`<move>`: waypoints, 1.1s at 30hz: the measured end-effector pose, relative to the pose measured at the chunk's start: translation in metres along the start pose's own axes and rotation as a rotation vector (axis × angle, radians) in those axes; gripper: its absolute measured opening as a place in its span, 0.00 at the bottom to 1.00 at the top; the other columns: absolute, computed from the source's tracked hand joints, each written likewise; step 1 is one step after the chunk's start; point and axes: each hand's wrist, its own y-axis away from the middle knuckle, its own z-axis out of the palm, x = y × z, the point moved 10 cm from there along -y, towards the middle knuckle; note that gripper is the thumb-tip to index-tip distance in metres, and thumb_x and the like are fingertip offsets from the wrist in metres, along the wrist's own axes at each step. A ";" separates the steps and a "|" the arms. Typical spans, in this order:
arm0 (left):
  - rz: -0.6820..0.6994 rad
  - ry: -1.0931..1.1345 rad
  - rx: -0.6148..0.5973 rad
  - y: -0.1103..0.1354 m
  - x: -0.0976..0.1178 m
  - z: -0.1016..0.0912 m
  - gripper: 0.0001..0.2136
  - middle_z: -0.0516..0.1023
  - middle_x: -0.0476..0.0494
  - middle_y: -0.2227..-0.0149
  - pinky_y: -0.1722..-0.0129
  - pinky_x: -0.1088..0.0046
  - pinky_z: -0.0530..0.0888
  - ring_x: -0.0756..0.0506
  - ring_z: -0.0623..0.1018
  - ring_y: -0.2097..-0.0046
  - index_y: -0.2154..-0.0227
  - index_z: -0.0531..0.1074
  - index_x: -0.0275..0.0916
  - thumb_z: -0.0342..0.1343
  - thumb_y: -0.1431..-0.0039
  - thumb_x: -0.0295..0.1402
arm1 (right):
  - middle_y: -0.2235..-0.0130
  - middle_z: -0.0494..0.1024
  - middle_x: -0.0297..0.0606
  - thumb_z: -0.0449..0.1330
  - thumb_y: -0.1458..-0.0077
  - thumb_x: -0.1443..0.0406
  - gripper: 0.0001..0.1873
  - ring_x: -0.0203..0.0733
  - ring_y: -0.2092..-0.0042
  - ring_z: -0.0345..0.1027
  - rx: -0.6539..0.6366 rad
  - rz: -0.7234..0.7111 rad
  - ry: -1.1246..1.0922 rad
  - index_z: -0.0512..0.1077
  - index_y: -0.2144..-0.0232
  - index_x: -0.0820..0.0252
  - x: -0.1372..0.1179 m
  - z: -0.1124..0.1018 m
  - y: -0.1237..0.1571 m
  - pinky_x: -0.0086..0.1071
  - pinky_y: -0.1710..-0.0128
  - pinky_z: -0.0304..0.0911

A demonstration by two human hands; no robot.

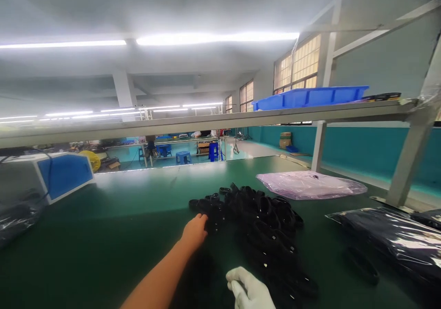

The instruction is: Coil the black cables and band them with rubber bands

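Note:
A heap of black looped pieces (262, 212), resembling straps with small pale marks, lies on the green tabletop (138, 235). At the heap's left edge is my bare left hand (195, 231), its fingers curled down on the black pieces and the tips hidden. My right hand (250, 288), in a white glove, is low in the view, left of the heap's near end. Its thumb and fingers are drawn together, and I see nothing between them. A separate black loop (361, 265) lies to the right of the heap.
A pinkish plastic bag (312, 185) lies flat behind the heap. Shiny dark plastic packages (389, 235) lie on the right. A blue-and-white box (65, 176) stands on the left. Overhead, a shelf (193, 120) crosses the table, bearing a blue tray (310, 98).

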 end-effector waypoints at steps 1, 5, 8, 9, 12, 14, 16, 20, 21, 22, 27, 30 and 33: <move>-0.009 0.008 -0.001 -0.001 -0.001 -0.005 0.15 0.71 0.41 0.51 0.57 0.60 0.74 0.43 0.75 0.55 0.51 0.67 0.37 0.54 0.38 0.36 | 0.74 0.70 0.35 0.49 0.53 0.62 0.12 0.31 0.80 0.54 0.003 0.006 0.002 0.69 0.70 0.60 0.002 0.000 0.000 0.26 0.82 0.49; -0.062 0.050 0.032 0.021 -0.023 -0.040 0.15 0.69 0.40 0.49 0.54 0.58 0.73 0.42 0.73 0.52 0.50 0.66 0.38 0.53 0.38 0.36 | 0.76 0.69 0.33 0.49 0.52 0.60 0.14 0.33 0.78 0.57 -0.008 0.045 0.014 0.69 0.66 0.59 0.008 -0.001 0.000 0.26 0.81 0.52; -0.117 0.108 0.021 0.080 -0.045 -0.063 0.12 0.72 0.42 0.53 0.55 0.60 0.72 0.44 0.74 0.55 0.54 0.69 0.37 0.54 0.39 0.36 | 0.77 0.68 0.32 0.50 0.53 0.58 0.16 0.34 0.78 0.58 -0.023 0.064 0.013 0.68 0.63 0.60 0.008 -0.002 -0.001 0.27 0.79 0.55; -0.136 0.134 0.004 0.106 -0.048 -0.066 0.09 0.74 0.45 0.57 0.56 0.64 0.72 0.45 0.75 0.57 0.58 0.70 0.38 0.54 0.40 0.34 | 0.77 0.68 0.32 0.51 0.53 0.58 0.17 0.34 0.78 0.58 -0.030 0.068 0.010 0.68 0.63 0.60 0.007 -0.002 -0.001 0.28 0.78 0.55; -0.200 0.209 -0.056 0.186 -0.042 -0.059 0.04 0.77 0.53 0.68 0.65 0.77 0.70 0.50 0.75 0.65 0.68 0.72 0.42 0.54 0.44 0.28 | 0.74 0.70 0.34 0.51 0.55 0.58 0.18 0.34 0.77 0.59 -0.044 0.070 -0.018 0.68 0.64 0.61 -0.001 -0.001 -0.002 0.28 0.78 0.55; -0.255 0.225 -0.064 0.224 -0.033 -0.047 0.05 0.76 0.54 0.71 0.68 0.77 0.67 0.49 0.75 0.66 0.71 0.72 0.43 0.54 0.47 0.26 | 0.71 0.71 0.36 0.51 0.55 0.59 0.17 0.33 0.77 0.59 -0.045 0.063 -0.032 0.67 0.64 0.62 -0.010 -0.001 0.000 0.28 0.78 0.55; -0.310 0.221 -0.037 0.243 -0.026 -0.037 0.06 0.76 0.53 0.68 0.66 0.75 0.66 0.47 0.75 0.65 0.70 0.72 0.44 0.53 0.48 0.26 | 0.70 0.71 0.37 0.50 0.55 0.60 0.17 0.33 0.77 0.58 -0.036 0.060 -0.029 0.67 0.63 0.63 -0.020 -0.001 0.005 0.28 0.78 0.55; -0.366 0.271 -0.002 0.244 -0.025 -0.023 0.06 0.74 0.51 0.66 0.61 0.71 0.64 0.44 0.74 0.61 0.71 0.71 0.44 0.54 0.50 0.25 | 0.70 0.71 0.35 0.52 0.54 0.61 0.16 0.33 0.76 0.59 -0.032 0.046 0.004 0.68 0.62 0.62 -0.048 0.001 0.028 0.28 0.78 0.55; -0.372 0.310 0.003 0.244 -0.027 -0.022 0.05 0.73 0.50 0.66 0.60 0.70 0.64 0.44 0.74 0.60 0.73 0.70 0.43 0.54 0.51 0.25 | 0.71 0.71 0.34 0.53 0.54 0.61 0.16 0.33 0.75 0.59 -0.042 0.036 0.009 0.68 0.62 0.61 -0.056 0.004 0.037 0.27 0.77 0.55; -0.376 0.362 0.009 0.244 -0.030 -0.021 0.05 0.73 0.50 0.66 0.59 0.70 0.65 0.43 0.73 0.59 0.74 0.70 0.42 0.54 0.51 0.25 | 0.71 0.71 0.34 0.53 0.53 0.61 0.15 0.33 0.75 0.60 -0.058 0.028 0.008 0.69 0.62 0.60 -0.063 0.008 0.047 0.27 0.77 0.56; -0.390 0.808 -0.058 0.256 -0.031 -0.001 0.08 0.73 0.48 0.74 0.71 0.74 0.68 0.47 0.75 0.71 0.72 0.66 0.39 0.50 0.47 0.38 | 0.74 0.71 0.33 0.54 0.57 0.64 0.12 0.32 0.79 0.58 -0.205 0.078 -0.040 0.71 0.67 0.60 -0.075 0.057 0.092 0.26 0.81 0.52; -0.404 1.051 -0.119 0.262 -0.022 0.022 0.17 0.71 0.49 0.77 0.78 0.75 0.66 0.50 0.72 0.78 0.73 0.62 0.39 0.50 0.52 0.50 | 0.76 0.72 0.32 0.55 0.60 0.67 0.08 0.33 0.77 0.60 -0.305 0.050 -0.001 0.71 0.72 0.60 -0.080 0.090 0.107 0.26 0.78 0.53; -0.419 1.178 -0.136 0.266 -0.022 0.035 0.17 0.71 0.49 0.80 0.79 0.76 0.64 0.51 0.70 0.80 0.76 0.61 0.40 0.53 0.56 0.50 | 0.77 0.72 0.33 0.52 0.55 0.67 0.04 0.35 0.75 0.60 -0.330 0.022 0.200 0.67 0.78 0.58 -0.081 0.102 0.112 0.27 0.75 0.54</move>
